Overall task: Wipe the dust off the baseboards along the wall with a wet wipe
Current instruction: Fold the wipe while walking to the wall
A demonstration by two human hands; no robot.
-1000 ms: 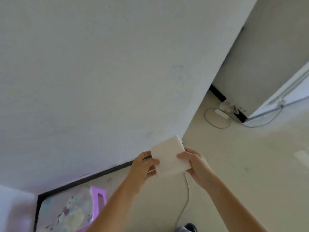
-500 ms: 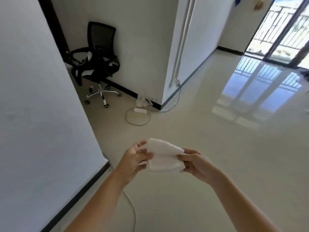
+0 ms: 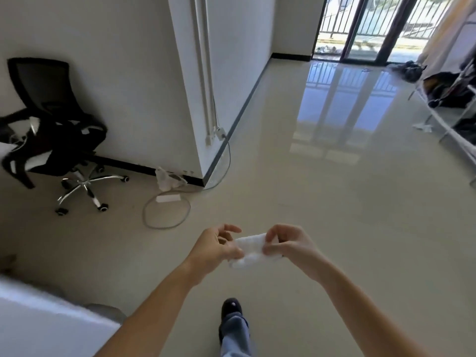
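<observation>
Head view, nearest: a dark shoe (image 3: pixel 231 309) and a trouser leg on the pale floor (image 3: pixel 334 228); the person is standing.
Left grip (image 3: pixel 216 249): thumb and fingers pinch the left end of the wet wipe (image 3: pixel 251 251).
Right grip (image 3: pixel 288 244): fingers curled and clamped on the wipe's right end.
Wipe's place: in the air between both hands, bunched into a narrow band, touching no wall.
Step in hand: likely folding the wipe ready; no wiping has begun.
Middle distance: a white cable loop (image 3: pixel 167 212) lies on the floor.
Farther: the dark baseboard (image 3: pixel 144 168) runs behind the office chair (image 3: pixel 51 130) and round the corner, well apart from the hands.
Next move: walk over, crouch, and press the wipe flat on the strip, minding the cable.
</observation>
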